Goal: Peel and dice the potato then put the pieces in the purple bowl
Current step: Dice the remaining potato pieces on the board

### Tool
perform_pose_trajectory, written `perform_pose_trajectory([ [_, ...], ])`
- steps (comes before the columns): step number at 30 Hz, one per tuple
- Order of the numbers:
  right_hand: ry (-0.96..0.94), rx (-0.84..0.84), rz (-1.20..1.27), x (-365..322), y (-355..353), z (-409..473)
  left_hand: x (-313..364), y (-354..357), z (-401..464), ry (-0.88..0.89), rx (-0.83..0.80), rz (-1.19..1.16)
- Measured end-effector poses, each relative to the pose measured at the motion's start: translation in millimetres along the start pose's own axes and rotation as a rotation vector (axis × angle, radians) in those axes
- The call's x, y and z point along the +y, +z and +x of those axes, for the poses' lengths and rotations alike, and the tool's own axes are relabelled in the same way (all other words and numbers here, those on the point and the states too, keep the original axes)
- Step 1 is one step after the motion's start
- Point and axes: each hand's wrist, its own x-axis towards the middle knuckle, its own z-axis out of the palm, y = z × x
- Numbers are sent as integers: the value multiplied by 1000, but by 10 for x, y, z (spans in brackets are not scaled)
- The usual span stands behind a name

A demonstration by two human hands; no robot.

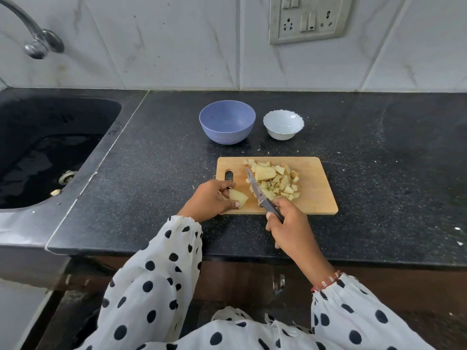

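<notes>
A wooden cutting board (313,198) lies on the black counter. My left hand (211,199) grips a peeled potato chunk (238,197) at the board's front left corner. My right hand (288,227) holds a black-handled knife (256,192), its blade pointing away over the board between the chunk and a heap of diced potato pieces (283,184). A larger uncut potato piece (264,173) lies among the dice. The purple bowl (227,122) stands behind the board and holds nothing.
A small white scalloped bowl (283,125) stands to the right of the purple one. A dark sink (45,147) fills the left, with a tap (38,41) above it. A wall socket (307,18) is on the tiled wall.
</notes>
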Motion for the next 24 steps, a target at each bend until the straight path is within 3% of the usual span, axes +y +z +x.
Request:
perform_pose_trajectory([
  [6, -39, -36, -77, -44, 22, -74, 3, 203, -73, 56, 243, 52],
  [16, -75, -20, -179, -31, 38, -105, 37, 289, 11, -1, 374, -48],
  [20, -53, -48, -147, -45, 60, -132, 47, 323, 1, -6, 379, -40],
  [24, 29, -90, -33, -63, 74, -100, 61, 306, -16, 45, 277, 30],
])
